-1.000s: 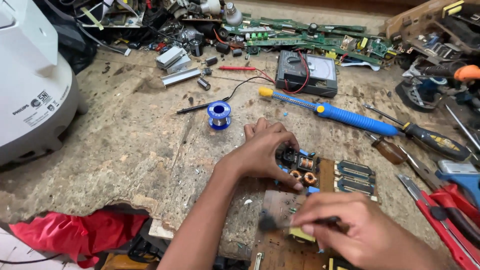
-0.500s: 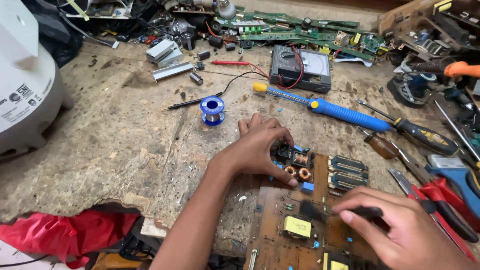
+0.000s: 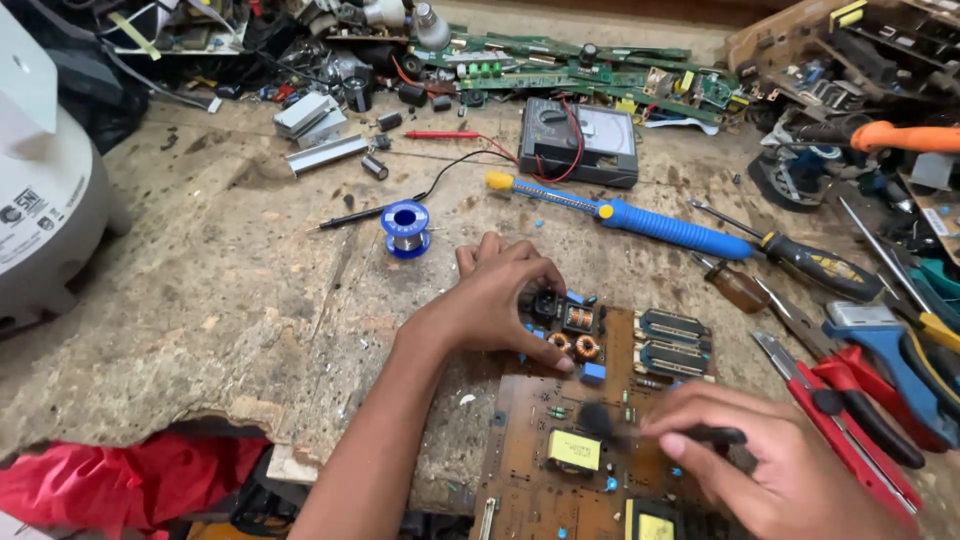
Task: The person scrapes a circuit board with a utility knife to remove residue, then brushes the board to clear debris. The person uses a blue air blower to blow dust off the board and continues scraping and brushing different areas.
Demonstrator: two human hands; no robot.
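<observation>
The right hand (image 3: 775, 470) has its grip closed on a small dark brush (image 3: 640, 432), whose blurred bristle end lies over the brown circuit board (image 3: 530, 450) just above a yellow transformer (image 3: 573, 450). The left hand (image 3: 497, 300) presses down on the board's upper left corner, fingers curled and closed over a dark component there, fingertips beside two copper-wound coils (image 3: 573, 345). To the right of those coils sit two dark ribbed heat sinks (image 3: 672, 343) on the same board. The board lies flat at the near edge of the counter (image 3: 200, 300), between the two hands.

The counter is a worn, pale surface, scuffed and stained, with a chipped, ragged front edge. Just beyond the left hand stands a blue solder spool (image 3: 405, 227), with a black probe lead (image 3: 400, 200) trailing past it. A blue desoldering pump (image 3: 640, 215) with a yellow tip lies slantwise behind the board, and behind that rests a grey multimeter (image 3: 580, 140) with a red probe (image 3: 445, 134) near it. On the right, screwdrivers (image 3: 800, 255), red-handled pliers (image 3: 860, 420) and a blue-handled tool (image 3: 890, 340) lie close together. Green circuit boards (image 3: 570, 70) and loose parts crowd the far edge. A white rounded appliance (image 3: 40, 200) stands at the left, and red cloth (image 3: 120, 485) shows below the counter's broken edge.
</observation>
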